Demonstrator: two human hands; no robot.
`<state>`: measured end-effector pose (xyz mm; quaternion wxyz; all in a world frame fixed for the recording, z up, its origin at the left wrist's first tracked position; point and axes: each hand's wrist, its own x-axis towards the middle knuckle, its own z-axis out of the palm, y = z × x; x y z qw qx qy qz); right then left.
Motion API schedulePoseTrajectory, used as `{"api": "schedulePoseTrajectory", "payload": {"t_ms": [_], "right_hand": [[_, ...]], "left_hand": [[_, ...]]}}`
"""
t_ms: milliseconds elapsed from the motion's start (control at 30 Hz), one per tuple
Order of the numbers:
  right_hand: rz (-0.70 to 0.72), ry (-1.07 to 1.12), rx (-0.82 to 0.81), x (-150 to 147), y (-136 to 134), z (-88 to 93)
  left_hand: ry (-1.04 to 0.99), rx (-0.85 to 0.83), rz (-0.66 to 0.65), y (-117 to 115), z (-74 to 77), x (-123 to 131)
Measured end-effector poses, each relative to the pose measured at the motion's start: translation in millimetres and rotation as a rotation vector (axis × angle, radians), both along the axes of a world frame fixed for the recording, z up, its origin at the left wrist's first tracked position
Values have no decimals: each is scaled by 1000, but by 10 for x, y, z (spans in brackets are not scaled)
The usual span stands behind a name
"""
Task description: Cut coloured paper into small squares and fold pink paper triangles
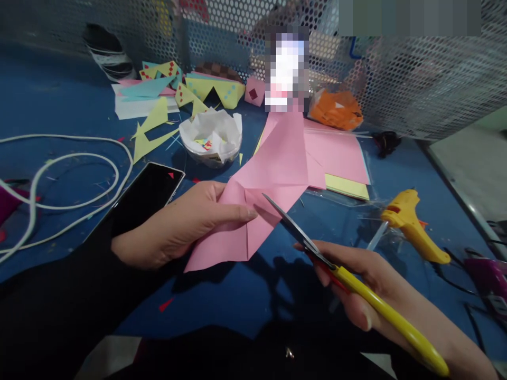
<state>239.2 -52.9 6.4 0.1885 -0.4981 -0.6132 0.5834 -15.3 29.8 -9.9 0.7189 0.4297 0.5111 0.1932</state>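
Observation:
A creased sheet of pink paper (273, 158) is pinched in my left hand (178, 221), the thumb lying over its face and the fingers behind. The sheet stands raised above the blue table, its lower edge pointing toward me. My right hand (368, 285) grips a pair of scissors (380, 301) with yellow and red handles. The blades look nearly closed, and their tip overlaps the right side of the pink paper in the picture. Whether the blades touch the paper, I cannot tell.
A bowl lined with white paper (212, 134) holds scraps. To the left lie a black phone (144, 192) and a white cable (79, 155). A yellow glue gun (415, 227) is at right. Pink sheets (340, 153) and an orange bundle (336, 110) sit before a perforated metal screen (225, 31).

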Motion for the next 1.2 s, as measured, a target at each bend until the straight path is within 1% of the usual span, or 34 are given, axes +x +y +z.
{"api": "schedulePoseTrajectory", "payload": {"t_ms": [167, 400, 567, 733, 933, 1133, 1200], "right_hand": [[-47, 13, 23, -21, 3, 35], [23, -38, 3, -3, 38, 34], [30, -67, -4, -3, 17, 19], [12, -58, -32, 2, 2, 11], [-1, -70, -7, 3, 3, -7], [0, -80, -9, 5, 3, -3], [6, -73, -12, 0, 3, 2]], "left_hand": [[52, 9, 7, 1, 7, 8], [169, 117, -31, 1, 35, 35], [149, 116, -39, 2, 28, 29], [194, 111, -43, 6, -1, -2], [195, 114, -28, 17, -6, 22], [116, 159, -54, 12, 14, 34], [122, 145, -58, 11, 16, 29]]}}
